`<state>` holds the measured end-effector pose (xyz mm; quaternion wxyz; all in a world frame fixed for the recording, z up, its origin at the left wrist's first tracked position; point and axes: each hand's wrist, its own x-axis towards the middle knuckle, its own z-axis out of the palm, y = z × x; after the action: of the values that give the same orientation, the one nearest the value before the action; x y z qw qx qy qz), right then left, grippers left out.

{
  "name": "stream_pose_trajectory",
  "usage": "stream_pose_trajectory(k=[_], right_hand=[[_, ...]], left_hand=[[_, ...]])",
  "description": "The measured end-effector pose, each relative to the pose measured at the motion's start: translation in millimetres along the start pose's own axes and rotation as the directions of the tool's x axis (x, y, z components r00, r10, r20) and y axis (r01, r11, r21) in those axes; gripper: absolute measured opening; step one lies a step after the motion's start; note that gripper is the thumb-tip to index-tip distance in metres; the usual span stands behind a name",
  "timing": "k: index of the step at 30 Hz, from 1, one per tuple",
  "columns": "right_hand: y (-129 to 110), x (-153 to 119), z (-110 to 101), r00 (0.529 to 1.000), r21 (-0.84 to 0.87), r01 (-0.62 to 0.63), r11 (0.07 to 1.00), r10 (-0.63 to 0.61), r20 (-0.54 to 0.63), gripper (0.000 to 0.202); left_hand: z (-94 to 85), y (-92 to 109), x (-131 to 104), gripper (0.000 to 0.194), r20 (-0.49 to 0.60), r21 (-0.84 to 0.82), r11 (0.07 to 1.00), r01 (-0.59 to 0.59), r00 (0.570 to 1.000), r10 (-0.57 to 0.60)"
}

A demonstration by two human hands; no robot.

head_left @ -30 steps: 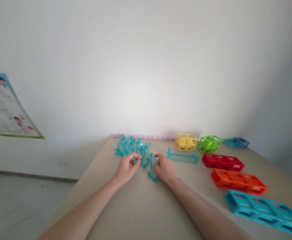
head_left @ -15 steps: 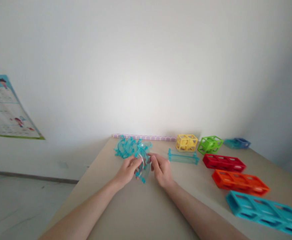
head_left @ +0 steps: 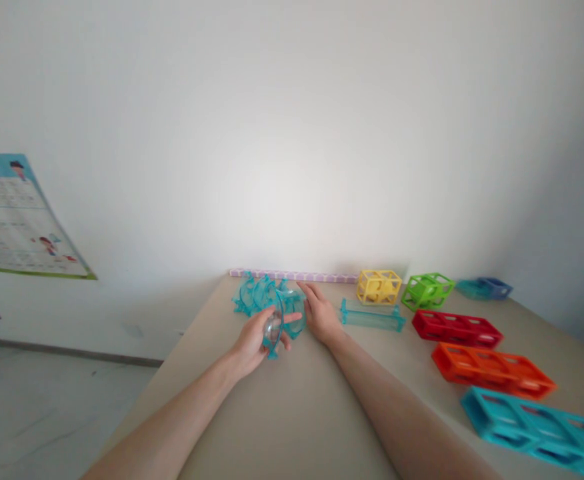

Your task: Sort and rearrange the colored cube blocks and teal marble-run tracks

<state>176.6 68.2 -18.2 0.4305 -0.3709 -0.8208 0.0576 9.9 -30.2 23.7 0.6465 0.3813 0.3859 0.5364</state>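
Observation:
My left hand (head_left: pixel 253 338) grips a see-through teal curved track piece (head_left: pixel 274 333), tilted upright, with a finger stretched out past it. My right hand (head_left: pixel 322 315) is a little to the right, fingers extended forward and holding nothing that I can see. Just beyond both hands lies a heap of similar teal curved pieces (head_left: pixel 252 293). One of these pieces (head_left: pixel 295 320) sits between the hands, partly hidden by the left fingers. A straight clear teal track piece (head_left: pixel 373 316) rests right of my right hand.
Along the wall stand a yellow cube frame (head_left: pixel 379 287), a green cube frame (head_left: pixel 427 291) and blue parts (head_left: pixel 492 288). Long red (head_left: pixel 457 328), orange (head_left: pixel 492 369) and turquoise (head_left: pixel 542 427) block frames line the table's right side. A purple patterned strip (head_left: pixel 317 277) edges the back.
My right hand has let go of the curved piece and moved forward, its fingers straightening. The left hand keeps the piece, now turned more upright. The view has shifted slightly left.

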Motion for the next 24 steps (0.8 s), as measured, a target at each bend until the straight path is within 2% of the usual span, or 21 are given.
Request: stream_pose_trajectory(k=[4,8,14,18,20,24], right_hand=[[2.0,0.2,0.2,1.0,0.025,0.002,1.0,-0.001,-0.031,0.035],[5.4,1.3,0.0,0.992,0.061,-0.032,0.998,0.04,-0.118,0.013],[-2.0,-0.9,-11.4,0.958,0.147,-0.086,0.985,0.122,-0.259,0.016],[-25.8,-25.9,-26.0,0.936,0.184,-0.084,0.979,0.141,-0.321,0.011],[-40.2,-42.6,-34.0,0.943,0.194,-0.044,0.98,0.105,-0.316,0.012],[-62.5,-58.5,-45.2,0.968,0.217,0.151,0.964,-0.1,-0.231,0.016]], left_hand=[[-1.2,-0.8,-0.3,0.032,0.06,-0.007,0.998,0.064,0.996,-0.063],[-2.5,-1.5,0.0,0.03,0.058,-0.012,0.997,0.082,0.995,-0.081],[-5.0,-2.8,0.5,0.03,0.065,-0.026,0.993,0.118,0.991,-0.117],[-8.0,-3.3,1.0,0.031,0.064,0.001,0.996,0.091,0.994,-0.091],[-9.2,-3.4,1.2,0.032,0.069,0.011,0.999,0.046,0.997,-0.046],[-10.9,-4.2,1.7,0.03,0.054,-0.026,1.0,-0.002,0.999,0.004]])
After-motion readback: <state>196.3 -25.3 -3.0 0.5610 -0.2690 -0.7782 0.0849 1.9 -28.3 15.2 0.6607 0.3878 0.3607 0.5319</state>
